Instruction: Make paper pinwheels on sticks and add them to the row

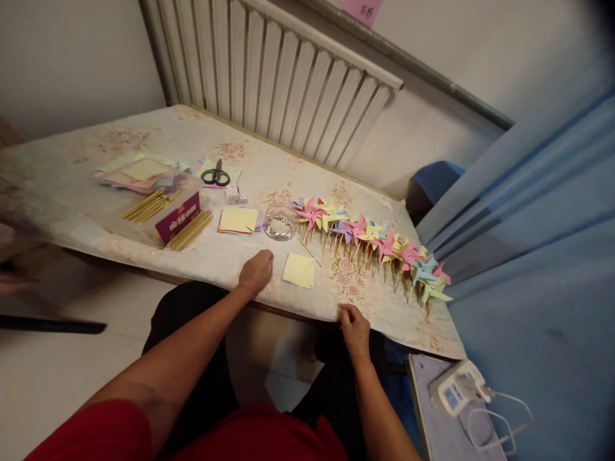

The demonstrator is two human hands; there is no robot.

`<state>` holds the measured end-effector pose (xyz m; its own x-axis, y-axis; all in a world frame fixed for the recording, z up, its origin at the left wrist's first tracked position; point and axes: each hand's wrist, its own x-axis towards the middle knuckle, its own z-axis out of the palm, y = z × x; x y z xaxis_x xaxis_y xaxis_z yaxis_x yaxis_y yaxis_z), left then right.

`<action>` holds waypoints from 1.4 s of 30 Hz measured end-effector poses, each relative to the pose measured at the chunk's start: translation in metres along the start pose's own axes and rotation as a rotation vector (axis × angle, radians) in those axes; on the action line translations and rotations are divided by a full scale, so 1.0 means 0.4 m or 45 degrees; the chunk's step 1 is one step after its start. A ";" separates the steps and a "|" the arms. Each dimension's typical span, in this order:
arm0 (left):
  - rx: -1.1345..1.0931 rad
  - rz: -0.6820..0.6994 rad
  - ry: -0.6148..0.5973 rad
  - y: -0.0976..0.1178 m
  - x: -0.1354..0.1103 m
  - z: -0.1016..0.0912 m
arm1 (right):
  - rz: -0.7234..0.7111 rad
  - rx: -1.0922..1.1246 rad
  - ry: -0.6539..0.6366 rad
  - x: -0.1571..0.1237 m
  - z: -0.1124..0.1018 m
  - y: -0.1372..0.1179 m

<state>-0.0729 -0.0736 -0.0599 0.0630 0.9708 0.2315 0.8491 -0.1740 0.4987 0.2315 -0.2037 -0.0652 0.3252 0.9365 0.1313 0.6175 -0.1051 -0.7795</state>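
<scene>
My left hand point(257, 270) rests as a fist on the table near its front edge, and nothing shows in it. At the table's edge to the right is my right hand point(354, 323), its fingers curled together and nothing visible between them. Between and just beyond the hands lies a pale yellow paper square point(298, 270). A thin wooden stick point(309, 251) lies behind that square. Farther back stands a clear round dish point(280, 225) of small shiny pieces. Left of the dish is a stack of yellow paper squares point(237, 220) with red showing at its edge.
A row of colourful paper pinwheels point(375, 243) on sticks lies to the right. At left are bundled sticks point(189, 232), a purple-labelled box point(177, 219), paper sheets point(144, 170), scissors point(216, 174) and small white boxes point(235, 194). A power strip point(456, 387) sits at lower right.
</scene>
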 end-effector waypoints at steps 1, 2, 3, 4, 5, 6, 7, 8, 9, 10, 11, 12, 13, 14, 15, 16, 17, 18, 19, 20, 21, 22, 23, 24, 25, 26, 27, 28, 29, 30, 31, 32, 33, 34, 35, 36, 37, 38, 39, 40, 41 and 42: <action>0.082 0.003 -0.029 0.009 -0.001 -0.002 | -0.019 -0.004 0.013 -0.001 0.003 -0.001; 0.153 0.003 -0.054 0.016 -0.002 -0.004 | -0.034 -0.002 0.024 -0.002 0.006 -0.002; 0.211 0.003 -0.075 0.023 -0.003 -0.005 | -0.047 0.003 0.035 -0.004 0.009 -0.003; 0.258 0.001 -0.091 0.029 -0.004 -0.005 | -0.058 0.011 0.042 -0.005 0.013 -0.005; 0.293 -0.004 -0.104 0.034 -0.004 -0.005 | -0.071 0.022 0.045 -0.006 0.017 -0.007; 0.320 -0.007 -0.115 0.037 -0.004 -0.005 | -0.087 0.033 0.046 -0.006 0.021 -0.010; 0.340 -0.012 -0.125 0.040 -0.004 -0.005 | -0.106 0.043 0.048 -0.004 0.026 -0.014; 0.356 -0.016 -0.133 0.043 -0.003 -0.005 | -0.129 0.050 0.052 -0.001 0.032 -0.019; 0.368 -0.019 -0.139 0.045 -0.003 -0.005 | -0.156 0.053 0.059 0.004 0.038 -0.024; 0.378 -0.021 -0.144 0.047 -0.003 -0.005 | -0.186 0.054 0.071 0.011 0.044 -0.030; 0.385 -0.023 -0.147 0.048 -0.002 -0.005 | -0.216 0.052 0.086 0.020 0.051 -0.036; 0.392 -0.025 -0.150 0.050 -0.002 -0.006 | -0.243 0.054 0.099 0.031 0.059 -0.042; 0.399 -0.028 -0.152 0.052 -0.002 -0.007 | -0.269 0.058 0.105 0.042 0.067 -0.048; 0.405 -0.030 -0.155 0.053 -0.002 -0.008 | -0.289 0.064 0.108 0.055 0.076 -0.054; 0.410 -0.036 -0.159 0.054 -0.002 -0.009 | -0.307 0.070 0.108 0.067 0.085 -0.059; 0.415 -0.042 -0.162 0.056 -0.003 -0.010 | -0.329 0.069 0.109 0.080 0.094 -0.064; 0.418 -0.047 -0.164 0.056 -0.003 -0.010 | -0.357 0.063 0.103 0.091 0.103 -0.069; 0.418 -0.050 -0.162 0.057 -0.004 -0.010 | -0.399 0.053 0.087 0.102 0.112 -0.075; 0.415 -0.049 -0.158 0.057 -0.004 -0.009 | -0.453 0.035 0.072 0.113 0.120 -0.081; 0.411 -0.047 -0.151 0.058 -0.004 -0.009 | -0.518 0.014 0.059 0.122 0.127 -0.088; 0.407 -0.046 -0.143 0.058 -0.004 -0.008 | -0.590 -0.009 0.043 0.131 0.133 -0.096; 0.403 -0.047 -0.140 0.058 -0.004 -0.007 | -0.662 -0.030 0.028 0.139 0.138 -0.105; 0.399 -0.052 -0.140 0.058 -0.004 -0.006 | -0.738 -0.046 0.003 0.147 0.143 -0.116; 0.394 -0.058 -0.142 0.058 -0.004 -0.005 | -0.810 -0.057 -0.034 0.155 0.147 -0.127; 0.390 -0.066 -0.144 0.059 -0.003 -0.004 | -0.877 -0.062 -0.078 0.162 0.150 -0.139; 0.386 -0.071 -0.144 0.059 -0.003 -0.003 | -0.937 -0.066 -0.130 0.170 0.154 -0.150; 0.382 -0.072 -0.142 0.059 -0.003 -0.002 | -0.987 -0.072 -0.181 0.176 0.158 -0.161; 0.382 -0.073 -0.137 0.060 -0.003 -0.002 | -1.029 -0.079 -0.228 0.182 0.163 -0.171; 0.384 -0.070 -0.133 0.060 -0.003 -0.001 | -1.065 -0.090 -0.270 0.187 0.169 -0.179; 0.388 -0.068 -0.131 0.060 -0.004 0.000 | -1.097 -0.104 -0.307 0.191 0.176 -0.186; 0.393 -0.067 -0.131 0.060 -0.004 0.001 | -1.122 -0.122 -0.339 0.194 0.184 -0.190; 0.397 -0.068 -0.131 0.060 -0.004 0.002 | -1.141 -0.145 -0.367 0.195 0.192 -0.193; 0.401 -0.070 -0.132 0.059 -0.004 0.003 | -1.152 -0.174 -0.395 0.195 0.200 -0.195; 0.405 -0.071 -0.131 0.059 -0.004 0.004 | -1.154 -0.205 -0.418 0.194 0.207 -0.195; 0.409 -0.072 -0.131 0.059 -0.004 0.004 | -1.147 -0.236 -0.435 0.192 0.214 -0.194; 0.412 -0.075 -0.130 0.059 -0.004 0.004 | -1.136 -0.263 -0.447 0.190 0.219 -0.192; 0.415 -0.076 -0.130 0.059 -0.004 0.004 | -1.126 -0.287 -0.456 0.187 0.223 -0.191; 0.418 -0.078 -0.131 0.060 -0.004 0.004 | -1.115 -0.306 -0.461 0.184 0.226 -0.189; 0.421 -0.082 -0.135 0.060 -0.004 0.003 | -1.107 -0.321 -0.461 0.181 0.228 -0.188; 0.426 -0.088 -0.138 0.061 -0.004 0.002 | -1.101 -0.334 -0.459 0.178 0.229 -0.187; 0.431 -0.092 -0.141 0.062 -0.004 0.001 | -1.096 -0.346 -0.457 0.176 0.229 -0.186; 0.436 -0.093 -0.142 0.063 -0.004 0.000 | -1.091 -0.356 -0.453 0.174 0.230 -0.185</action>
<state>-0.0515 -0.0796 -0.0477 0.0365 0.9940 0.1034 0.9786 -0.0565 0.1980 0.1427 -0.0999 -0.0547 -0.5221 0.7741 0.3581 0.7072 0.6276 -0.3256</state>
